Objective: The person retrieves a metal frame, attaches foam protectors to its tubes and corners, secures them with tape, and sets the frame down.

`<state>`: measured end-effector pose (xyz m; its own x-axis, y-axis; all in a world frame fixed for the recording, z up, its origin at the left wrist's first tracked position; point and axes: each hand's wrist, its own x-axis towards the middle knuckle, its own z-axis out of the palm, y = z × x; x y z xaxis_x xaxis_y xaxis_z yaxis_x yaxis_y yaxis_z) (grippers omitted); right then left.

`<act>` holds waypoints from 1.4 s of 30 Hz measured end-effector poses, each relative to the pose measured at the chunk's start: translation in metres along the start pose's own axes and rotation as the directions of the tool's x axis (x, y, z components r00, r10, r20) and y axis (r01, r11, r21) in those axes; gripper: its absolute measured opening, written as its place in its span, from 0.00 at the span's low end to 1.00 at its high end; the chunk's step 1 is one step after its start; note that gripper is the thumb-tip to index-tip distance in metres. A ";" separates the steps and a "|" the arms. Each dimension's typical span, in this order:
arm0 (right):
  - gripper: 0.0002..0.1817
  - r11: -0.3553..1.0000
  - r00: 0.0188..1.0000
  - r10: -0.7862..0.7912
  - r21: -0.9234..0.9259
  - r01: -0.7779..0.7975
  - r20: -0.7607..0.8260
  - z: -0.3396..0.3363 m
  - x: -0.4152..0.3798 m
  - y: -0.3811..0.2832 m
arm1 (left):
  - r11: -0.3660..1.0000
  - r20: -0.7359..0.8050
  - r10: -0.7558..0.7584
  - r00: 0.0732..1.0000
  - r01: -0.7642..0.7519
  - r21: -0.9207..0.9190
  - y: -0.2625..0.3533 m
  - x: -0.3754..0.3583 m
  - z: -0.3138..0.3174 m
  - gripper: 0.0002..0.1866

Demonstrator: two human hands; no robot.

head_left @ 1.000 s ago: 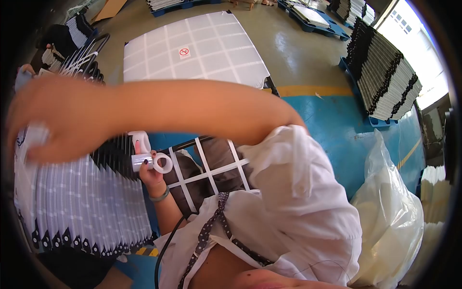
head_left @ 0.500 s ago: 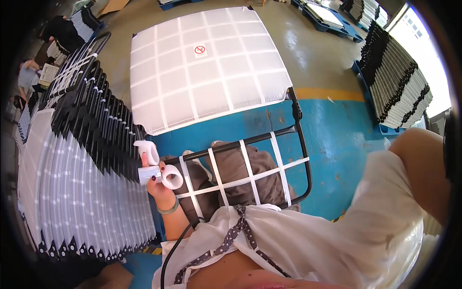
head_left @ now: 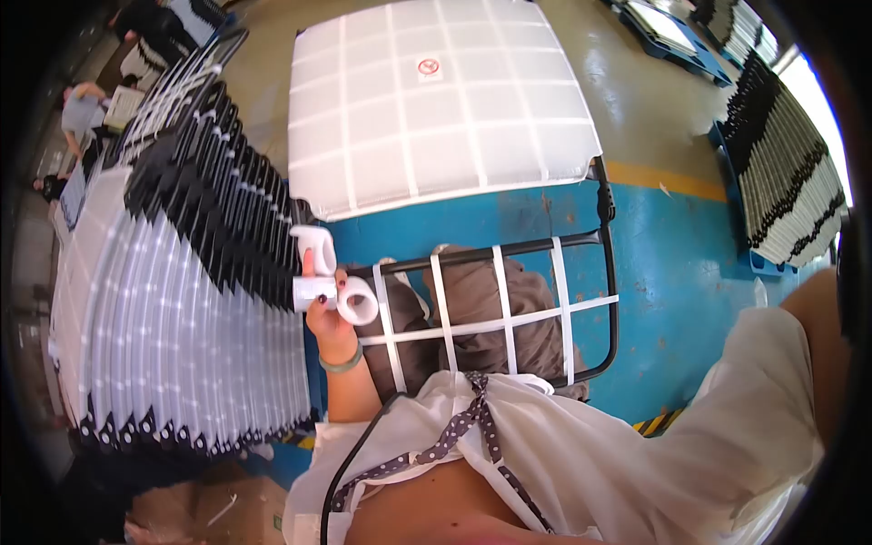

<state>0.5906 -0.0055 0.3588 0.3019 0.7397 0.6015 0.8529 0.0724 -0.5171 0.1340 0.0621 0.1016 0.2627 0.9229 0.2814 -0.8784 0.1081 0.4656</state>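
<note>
My left hand [head_left: 332,329] is closed around several short white tubes [head_left: 358,302], one with its round open end turned my way. Another white piece [head_left: 314,249], with a cut-open side, rises above my fingers. Just right of this hand lies a black metal frame [head_left: 610,336] laced with white straps, across my lap. Joined to it farther out is a panel [head_left: 436,100] covered in pale fabric with a white grid and a small red prohibition label [head_left: 428,68]. My right arm [head_left: 813,345] shows at the right edge; its hand is outside the view.
A tall row of folded black frames with white fabric [head_left: 204,327] stands close on my left. Another stack [head_left: 788,168] sits on a blue pallet at right. Two people [head_left: 86,113] are at far left. A cardboard box [head_left: 213,513] lies at lower left.
The whole scene has shifted right and slightly up in view as my head turned. My left hand keeps its hold on the white tubes beside the frame.
</note>
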 end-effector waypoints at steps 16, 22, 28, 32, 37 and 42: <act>0.32 0.940 0.985 -0.173 0.299 0.163 0.004 0.001 0.001 -0.042 | 0.999 -0.012 0.048 0.999 -0.048 0.006 0.001 -0.005 -0.006 0.41; 0.35 0.806 0.921 -0.371 0.534 0.255 0.121 0.047 -0.014 -0.103 | 0.985 -0.078 0.098 0.992 -0.085 0.151 -0.005 -0.007 0.018 0.41; 0.38 0.707 0.815 -0.446 0.704 0.069 0.369 0.160 -0.108 -0.105 | 0.982 -0.126 -0.001 0.992 0.024 0.187 -0.024 -0.018 0.034 0.48; 0.42 0.837 0.825 -0.335 0.546 0.038 0.456 0.204 -0.183 -0.114 | 0.930 -0.206 -0.009 0.979 0.084 0.358 -0.031 -0.023 0.063 0.51; 0.30 0.810 0.840 -0.234 0.576 -0.110 0.490 0.211 -0.181 -0.102 | 0.961 -0.308 -0.031 0.951 0.113 0.252 -0.042 -0.023 0.054 0.43; 0.33 0.952 0.999 -0.047 0.302 0.042 0.012 0.208 -0.104 -0.068 | 0.937 -0.056 0.000 0.998 0.019 0.349 -0.037 -0.008 0.030 0.46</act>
<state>0.4125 0.0517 0.2052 0.2563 0.7432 0.6181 0.6962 0.3017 -0.6514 0.1761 0.0401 0.1074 0.2396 0.9423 0.2339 -0.6782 -0.0100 0.7348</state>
